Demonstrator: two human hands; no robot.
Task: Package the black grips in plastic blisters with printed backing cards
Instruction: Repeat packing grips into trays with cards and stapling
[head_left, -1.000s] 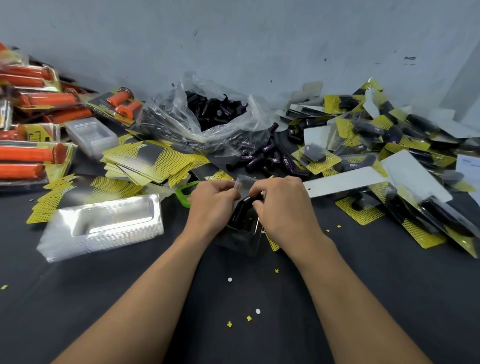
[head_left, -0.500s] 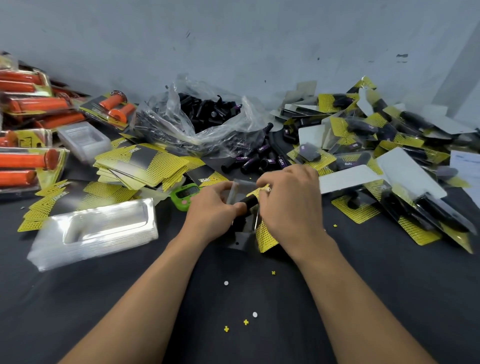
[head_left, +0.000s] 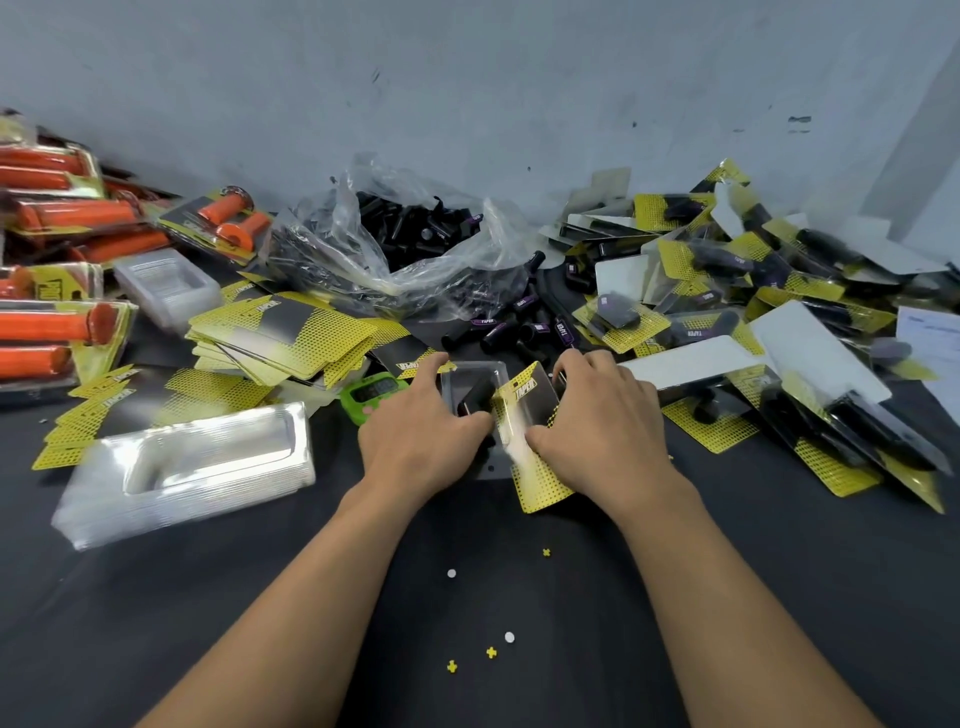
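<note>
Just right of the green timer (head_left: 371, 397), the left hand (head_left: 421, 436) clasps a clear blister (head_left: 470, 371) with one black grip (head_left: 477, 396) inside; the right hand (head_left: 608, 421) pinches the backing card (head_left: 535, 478). Skewed sliding could buckle the card, spilling the grip.

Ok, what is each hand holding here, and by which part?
The left-hand grip holds the clear blister by its left side; right-hand grip pinches the yellow backing card along its right edge, thumb on top.
</note>
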